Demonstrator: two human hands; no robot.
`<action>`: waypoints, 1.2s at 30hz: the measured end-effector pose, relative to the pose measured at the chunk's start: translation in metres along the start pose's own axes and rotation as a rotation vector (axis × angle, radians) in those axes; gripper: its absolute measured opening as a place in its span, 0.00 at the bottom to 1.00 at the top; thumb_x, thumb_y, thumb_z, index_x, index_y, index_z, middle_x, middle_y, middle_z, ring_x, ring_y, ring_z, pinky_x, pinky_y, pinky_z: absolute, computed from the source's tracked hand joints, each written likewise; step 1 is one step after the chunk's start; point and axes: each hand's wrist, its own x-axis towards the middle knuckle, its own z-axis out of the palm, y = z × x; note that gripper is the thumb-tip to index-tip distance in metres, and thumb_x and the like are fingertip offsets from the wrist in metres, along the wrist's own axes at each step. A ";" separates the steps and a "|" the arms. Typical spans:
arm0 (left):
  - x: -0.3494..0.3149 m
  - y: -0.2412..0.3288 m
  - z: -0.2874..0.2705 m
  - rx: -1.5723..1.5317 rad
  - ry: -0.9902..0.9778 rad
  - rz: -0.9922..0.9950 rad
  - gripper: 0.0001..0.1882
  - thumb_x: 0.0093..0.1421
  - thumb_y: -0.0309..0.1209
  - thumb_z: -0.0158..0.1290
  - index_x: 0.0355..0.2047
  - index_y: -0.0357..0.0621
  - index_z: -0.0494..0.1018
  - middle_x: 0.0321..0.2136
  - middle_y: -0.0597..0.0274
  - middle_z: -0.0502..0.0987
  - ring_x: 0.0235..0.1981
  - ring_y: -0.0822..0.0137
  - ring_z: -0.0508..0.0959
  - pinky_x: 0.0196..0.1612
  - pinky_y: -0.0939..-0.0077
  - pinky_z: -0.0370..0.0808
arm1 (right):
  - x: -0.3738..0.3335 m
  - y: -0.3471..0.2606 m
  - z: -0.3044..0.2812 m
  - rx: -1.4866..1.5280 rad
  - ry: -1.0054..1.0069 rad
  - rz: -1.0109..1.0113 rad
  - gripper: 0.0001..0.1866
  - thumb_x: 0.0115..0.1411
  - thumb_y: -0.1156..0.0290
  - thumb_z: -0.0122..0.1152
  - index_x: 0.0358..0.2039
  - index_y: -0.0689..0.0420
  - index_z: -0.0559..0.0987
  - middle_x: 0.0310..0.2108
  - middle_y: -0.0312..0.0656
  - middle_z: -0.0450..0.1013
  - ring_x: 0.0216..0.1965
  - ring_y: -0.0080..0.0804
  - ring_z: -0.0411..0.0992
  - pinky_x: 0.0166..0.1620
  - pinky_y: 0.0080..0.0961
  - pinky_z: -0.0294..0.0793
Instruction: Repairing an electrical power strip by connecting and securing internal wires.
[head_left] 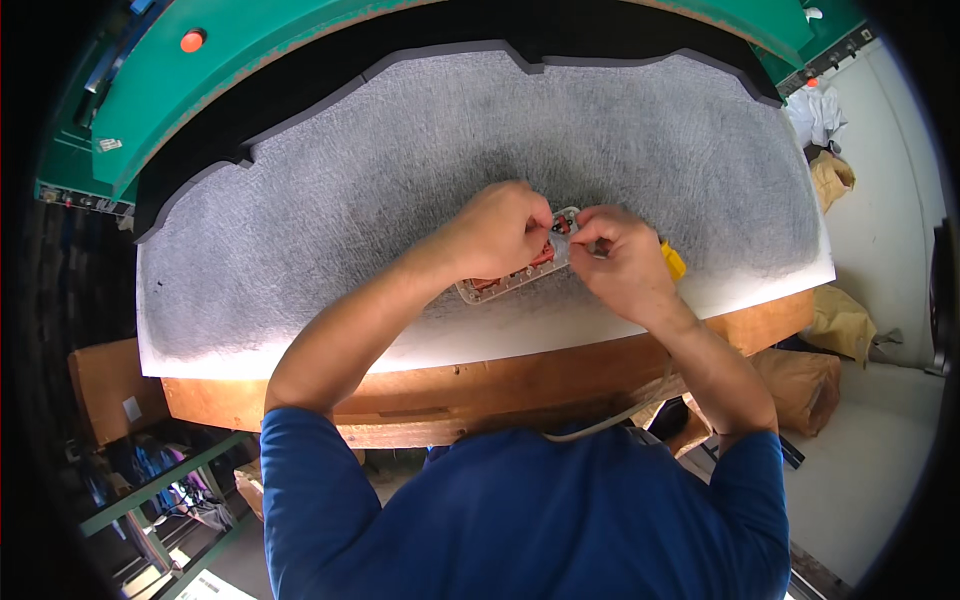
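A small oblong tray-like piece with a pale, dotted rim lies tilted on the worktop; reddish-brown parts fill its inside. My left hand is over its upper left side, fingers curled into a pinch and hiding its middle. At its right end, my right hand holds thumb and fingertips pinched together. Whatever is between the fingertips of either hand is too small to make out. Small dark and red bits show at the far end, between the hands. Something yellow sticks out beside my right hand.
The grey, scuffed worktop has a wooden front edge. Behind it runs a black strip below a green machine frame with a red-orange button. Brown paper bags stand at the right; a green rack is lower left.
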 end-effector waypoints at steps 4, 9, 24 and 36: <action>0.003 0.006 -0.004 -0.008 -0.014 -0.044 0.06 0.53 0.24 0.58 0.32 0.38 0.80 0.34 0.50 0.78 0.36 0.53 0.79 0.41 0.64 0.76 | 0.001 0.000 0.003 -0.120 0.063 -0.116 0.05 0.45 0.81 0.65 0.23 0.58 0.78 0.32 0.45 0.77 0.37 0.49 0.74 0.42 0.41 0.75; 0.005 0.005 -0.009 -0.019 -0.074 -0.072 0.06 0.53 0.24 0.58 0.32 0.37 0.80 0.34 0.50 0.78 0.37 0.52 0.79 0.41 0.64 0.76 | 0.003 0.003 0.011 -0.218 0.113 -0.195 0.06 0.46 0.80 0.66 0.23 0.58 0.77 0.32 0.46 0.76 0.37 0.50 0.73 0.40 0.41 0.74; 0.015 0.005 -0.012 -0.038 -0.154 -0.150 0.07 0.55 0.27 0.57 0.31 0.34 0.79 0.29 0.46 0.81 0.32 0.53 0.82 0.36 0.64 0.77 | -0.006 0.006 0.020 -0.109 0.200 -0.181 0.07 0.48 0.81 0.66 0.27 0.57 0.78 0.37 0.44 0.76 0.39 0.46 0.71 0.44 0.37 0.70; 0.014 0.007 -0.014 -0.116 -0.131 -0.217 0.07 0.58 0.28 0.56 0.32 0.34 0.78 0.28 0.49 0.81 0.30 0.60 0.81 0.35 0.67 0.77 | -0.010 0.009 0.024 -0.030 0.208 -0.112 0.06 0.50 0.80 0.67 0.29 0.58 0.79 0.41 0.46 0.76 0.43 0.45 0.72 0.47 0.36 0.70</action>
